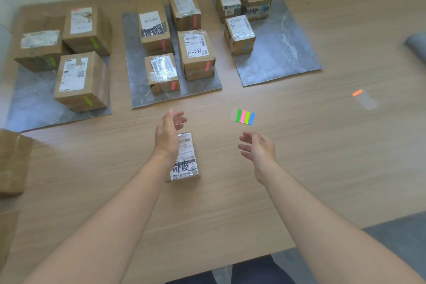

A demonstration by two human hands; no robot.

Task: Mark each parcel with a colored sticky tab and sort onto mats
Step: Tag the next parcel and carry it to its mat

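Bare tabletop (299, 145) between parcel (185, 157) and tabs (245, 117)

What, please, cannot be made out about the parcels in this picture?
Head view:
- Small parcel: left side hidden by the left hand; any tab unseen.
- Boxes at the left edge: cut off by the frame.
- Shipping labels: print too blurred to read.
- Grey thing at the right edge: cut off.

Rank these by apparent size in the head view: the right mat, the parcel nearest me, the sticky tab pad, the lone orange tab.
1. right mat, though farthest away
2. parcel, helped by nearness to the camera
3. sticky tab pad
4. orange tab
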